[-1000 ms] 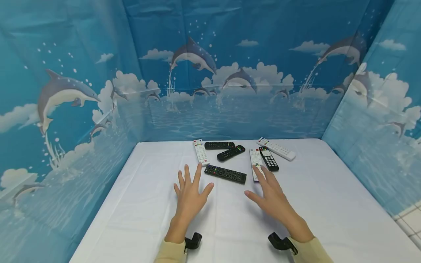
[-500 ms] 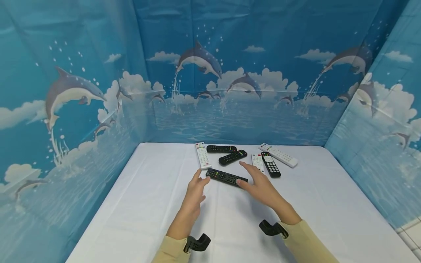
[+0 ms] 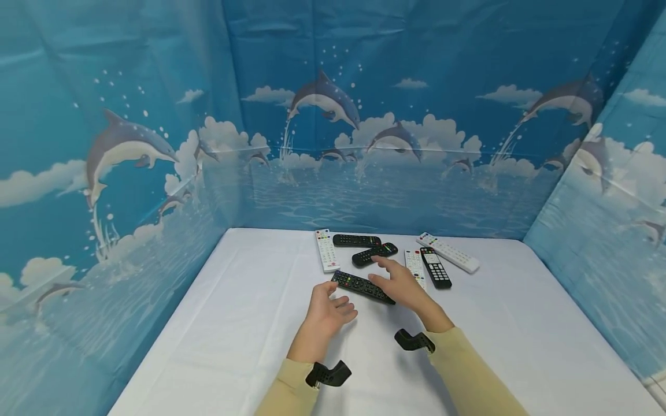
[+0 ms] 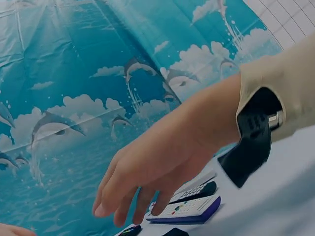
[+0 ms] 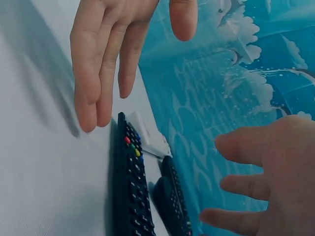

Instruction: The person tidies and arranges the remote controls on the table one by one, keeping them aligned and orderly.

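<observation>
Seven or so remotes aside, the nearest is a long black remote (image 3: 359, 284), lying slantwise on the white table. My left hand (image 3: 328, 312) hovers just in front of its left end, fingers loosely bent. Over its right part hangs my right hand (image 3: 399, 283), thumb and fingers spread. In the right wrist view, the left hand (image 5: 115, 54) and right hand (image 5: 275, 182) both appear apart from the black remote (image 5: 132, 182). The left wrist view shows the right hand (image 4: 152, 157) above a white remote (image 4: 187, 211). Neither hand holds anything.
Behind lie a white remote (image 3: 326, 251) and two black remotes, one straight (image 3: 356, 240), one slanted (image 3: 374, 254). At right are a white remote (image 3: 414, 267), a black remote (image 3: 436, 268) and another white remote (image 3: 448, 253). A dolphin-print curtain (image 3: 333, 190) surrounds the table (image 3: 234, 300).
My left hand has turned from palm down with spread fingers to palm inward. The right hand has moved left from the white remote to above the long black remote. The view has shifted slightly.
</observation>
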Demonstrator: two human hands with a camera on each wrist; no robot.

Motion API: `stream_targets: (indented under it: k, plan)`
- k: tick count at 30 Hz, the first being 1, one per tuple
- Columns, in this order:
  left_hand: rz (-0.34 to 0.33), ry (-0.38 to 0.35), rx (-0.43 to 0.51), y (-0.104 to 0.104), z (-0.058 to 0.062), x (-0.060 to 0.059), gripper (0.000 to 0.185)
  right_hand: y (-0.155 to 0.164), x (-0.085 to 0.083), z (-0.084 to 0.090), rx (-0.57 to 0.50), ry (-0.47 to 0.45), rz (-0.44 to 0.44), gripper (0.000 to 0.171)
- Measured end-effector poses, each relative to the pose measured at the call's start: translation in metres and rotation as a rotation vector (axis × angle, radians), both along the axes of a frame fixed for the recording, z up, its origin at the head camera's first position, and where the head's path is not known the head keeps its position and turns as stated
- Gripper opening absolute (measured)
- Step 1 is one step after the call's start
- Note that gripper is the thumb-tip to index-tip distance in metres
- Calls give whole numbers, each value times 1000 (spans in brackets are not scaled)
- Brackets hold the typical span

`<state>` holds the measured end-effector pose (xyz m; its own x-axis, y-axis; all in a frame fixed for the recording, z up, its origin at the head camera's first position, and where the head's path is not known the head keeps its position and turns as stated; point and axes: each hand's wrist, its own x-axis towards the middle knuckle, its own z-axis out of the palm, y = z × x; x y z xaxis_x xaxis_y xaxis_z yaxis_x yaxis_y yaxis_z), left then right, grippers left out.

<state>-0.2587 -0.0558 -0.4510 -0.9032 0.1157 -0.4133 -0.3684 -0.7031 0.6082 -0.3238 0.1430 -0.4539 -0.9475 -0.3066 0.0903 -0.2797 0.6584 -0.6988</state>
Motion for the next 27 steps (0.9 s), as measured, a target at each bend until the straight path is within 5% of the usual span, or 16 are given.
stream_targets:
  k: [9, 20, 27]
  plan:
    - [41, -61, 55, 14, -8, -13, 69, -7, -9, -8, 13, -52, 25, 62]
    - [57, -72, 239, 18, -16, -21, 75, -12, -17, -4, -80, -209, 65, 55]
    - [35, -66, 260, 22, -20, -23, 75, -16, -21, -10, -91, -324, -10, 62]
